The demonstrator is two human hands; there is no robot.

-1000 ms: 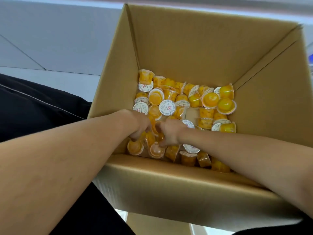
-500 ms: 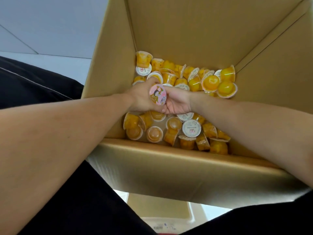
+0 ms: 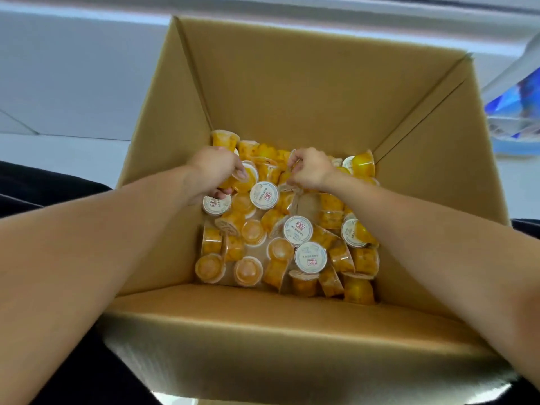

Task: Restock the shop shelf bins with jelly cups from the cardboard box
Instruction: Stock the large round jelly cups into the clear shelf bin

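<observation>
Right now both my arms reach down into the cardboard box [image 3: 292, 92], hands at the far end of the pile. Left hand [image 3: 214, 168]: fingers curled, grip closed on a jelly cup [image 3: 245, 178] at the far-left of the heap, thumb under it, a fingertip on its rim. Right hand [image 3: 311, 169]: fingers curled into the cups at the far-middle, knuckles up; grip looks closed on something there, but the hand hides what, so I cannot tell which cup.

Jelly cups [image 3: 287, 241] lie loose on the box floor, all yellow-orange, jumbled every way: some lid up showing white round seals, some bottom up, some on their sides. One white-lidded cup [image 3: 264, 195] sits just near of my left hand, between the two wrists. Another white lid [image 3: 216, 203] touches the underside of my left hand. A bare patch of box floor shows near my right wrist.

Box walls stand tall on all sides; near flap folds toward me. Dark clothing [image 3: 43, 188] on the left. Pale floor [image 3: 58, 83] beyond the box; something blue and white [image 3: 517, 112] at far right, blurred.
</observation>
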